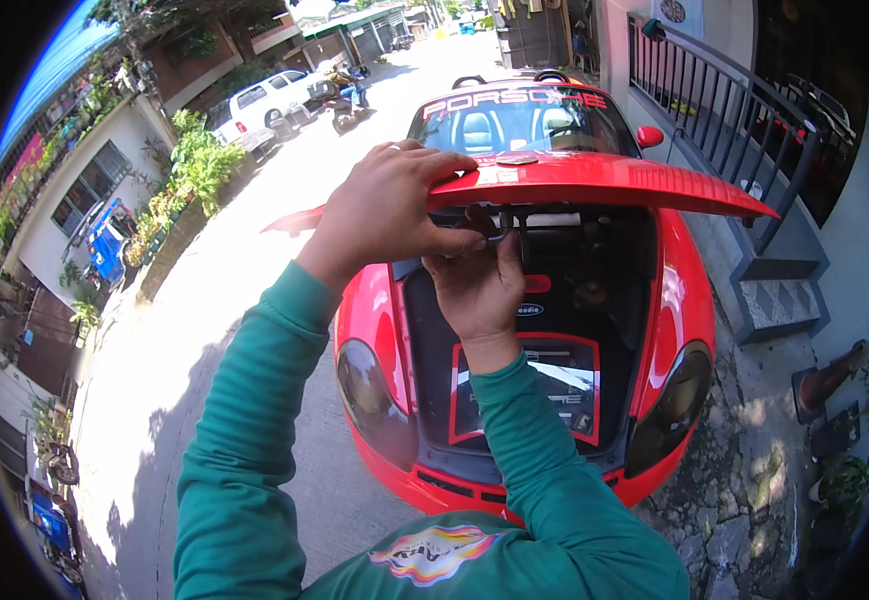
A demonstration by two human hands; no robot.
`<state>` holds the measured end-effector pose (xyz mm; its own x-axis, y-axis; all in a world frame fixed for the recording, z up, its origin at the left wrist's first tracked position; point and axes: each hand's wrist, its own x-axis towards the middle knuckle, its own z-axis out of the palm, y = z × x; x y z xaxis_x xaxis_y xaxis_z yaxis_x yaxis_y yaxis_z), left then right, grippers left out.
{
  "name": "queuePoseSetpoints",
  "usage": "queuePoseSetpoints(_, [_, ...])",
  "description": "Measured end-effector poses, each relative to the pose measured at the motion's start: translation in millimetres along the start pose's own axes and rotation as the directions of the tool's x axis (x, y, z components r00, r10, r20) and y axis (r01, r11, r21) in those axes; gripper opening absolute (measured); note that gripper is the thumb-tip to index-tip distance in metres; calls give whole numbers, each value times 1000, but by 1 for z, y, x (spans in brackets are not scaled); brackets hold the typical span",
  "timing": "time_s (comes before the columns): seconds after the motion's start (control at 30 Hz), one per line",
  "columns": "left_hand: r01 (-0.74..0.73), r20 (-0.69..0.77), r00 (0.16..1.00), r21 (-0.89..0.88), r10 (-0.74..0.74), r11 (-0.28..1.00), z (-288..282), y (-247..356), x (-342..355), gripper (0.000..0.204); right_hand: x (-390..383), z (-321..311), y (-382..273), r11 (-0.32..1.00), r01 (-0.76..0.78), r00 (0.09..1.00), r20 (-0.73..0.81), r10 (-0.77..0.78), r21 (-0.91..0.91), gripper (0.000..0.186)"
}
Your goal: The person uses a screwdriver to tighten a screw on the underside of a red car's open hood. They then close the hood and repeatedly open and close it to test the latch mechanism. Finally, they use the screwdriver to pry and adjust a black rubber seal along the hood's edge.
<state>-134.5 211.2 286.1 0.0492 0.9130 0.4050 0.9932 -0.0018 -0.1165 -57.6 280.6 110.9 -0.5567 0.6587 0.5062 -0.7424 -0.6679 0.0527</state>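
A wearer in a green long-sleeved shirt (340,575) leans over the nose of a red sports car (690,275), whose smoked headlights (670,410) flank the open front compartment (427,345). Inside lies a red-framed clear panel (572,382). Above it, the right hand (480,295) reaches up, palm turned back and fingers curled, beside a metal latch (523,232) under the raised front lid (635,180); whether it grasps the latch I cannot tell. The left hand (395,200) grips the lid's front edge, fingers over the top, thumb beneath. Beyond are the windshield (515,125), then a motorcycle (347,115) with a rider and a white pickup (265,103) on the sunlit street.
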Motion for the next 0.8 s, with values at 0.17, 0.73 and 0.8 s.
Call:
queuePoseSetpoints(0.17, [-45, 0, 999, -97, 45, 994, 0, -13, 2, 79, -11, -4, 2, 974, -155, 978, 162, 128, 167, 48])
queuePoseSetpoints(0.73, [-43, -7, 999, -67, 42, 997, 1, -5, -3, 83, 1, -19, -36, 77, 461, 780, 363, -509, -884, 77])
queuePoseSetpoints(0.8, [-50, -11, 999, -59, 50, 997, 1, -6, -3, 85, 0, -16, -43, 102, 434, 809, 337, -482, -895, 77])
